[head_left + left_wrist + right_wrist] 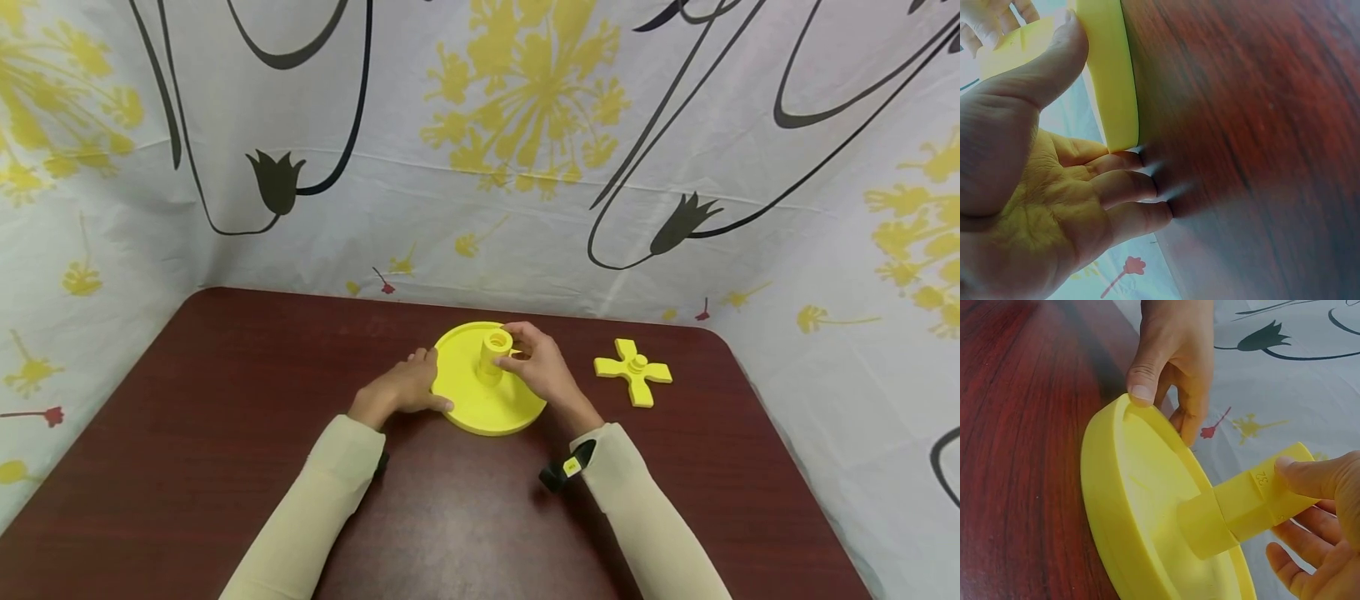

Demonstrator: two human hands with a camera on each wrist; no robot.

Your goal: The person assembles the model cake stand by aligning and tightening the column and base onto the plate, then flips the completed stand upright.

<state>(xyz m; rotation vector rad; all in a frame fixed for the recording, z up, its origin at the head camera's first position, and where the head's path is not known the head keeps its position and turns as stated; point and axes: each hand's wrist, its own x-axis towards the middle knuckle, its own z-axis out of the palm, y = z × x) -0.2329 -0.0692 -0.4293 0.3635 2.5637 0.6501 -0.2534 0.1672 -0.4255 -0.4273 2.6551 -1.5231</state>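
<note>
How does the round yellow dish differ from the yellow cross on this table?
The dish is a wide disc with a raised rim; the cross is smaller, with four arms. A tall, hollow-topped post stands mid-dish, while the cross has only a short peg. The left hand touches the dish and the right hand holds its post; neither touches the cross. Both are yellow.

Long pale cream sleeves (pixel 322 492), black right-wrist device (pixel 555 477) — small yellow patch (pixel 572 467) on it, bare fingers (pixel 1138 220)
</note>
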